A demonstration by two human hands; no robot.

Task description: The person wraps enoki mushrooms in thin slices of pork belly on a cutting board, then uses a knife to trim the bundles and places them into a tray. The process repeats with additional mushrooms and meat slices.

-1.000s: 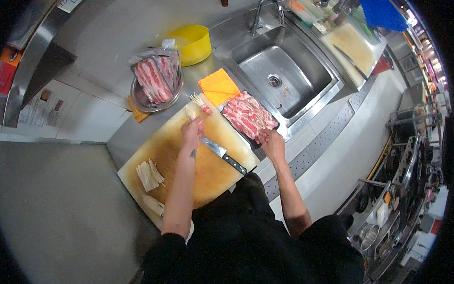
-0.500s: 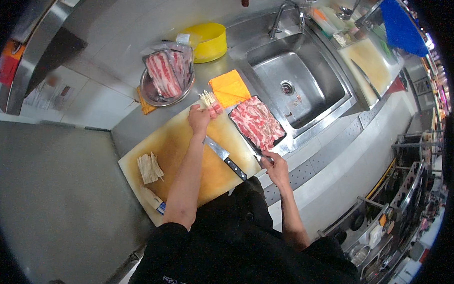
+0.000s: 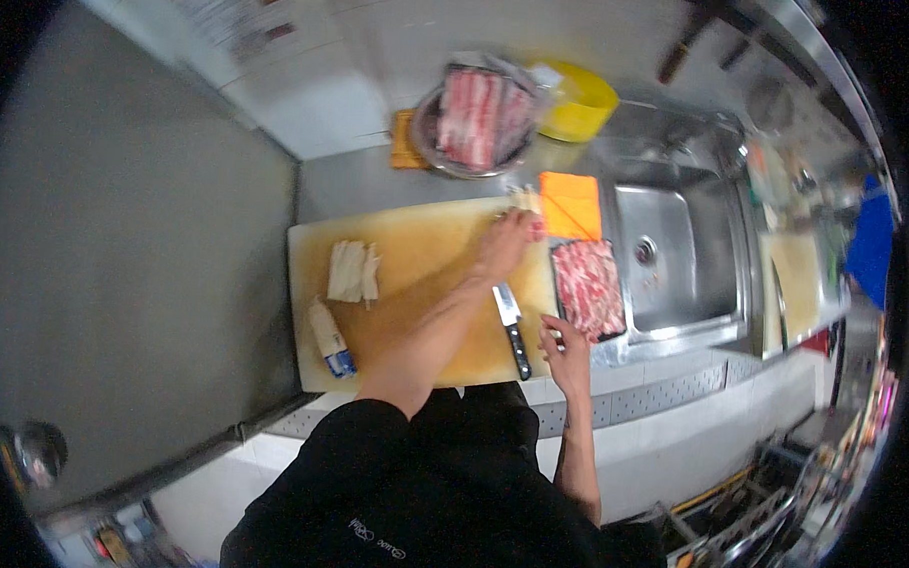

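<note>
Prep looks early on: 2 pale folded pieces [image 3: 353,271] done at board's left, meat tray [image 3: 590,287] w/ red-white slices still full by sink [image 3: 676,257]. L hand [image 3: 506,241] curled on pale strips [image 3: 526,198] at cutting board [image 3: 426,243] far edge. R hand [image 3: 567,350] loosely open, empty, beside knife [image 3: 511,328] lying on board

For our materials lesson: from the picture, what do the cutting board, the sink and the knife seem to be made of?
Board: probably plastic or wood, matte yellowish tan and stained; the look leaves it open.
Sink: stainless steel by its grey sheen and bright reflections.
Knife: shiny metal blade; dark handle, perhaps plastic, too small to tell.
</note>
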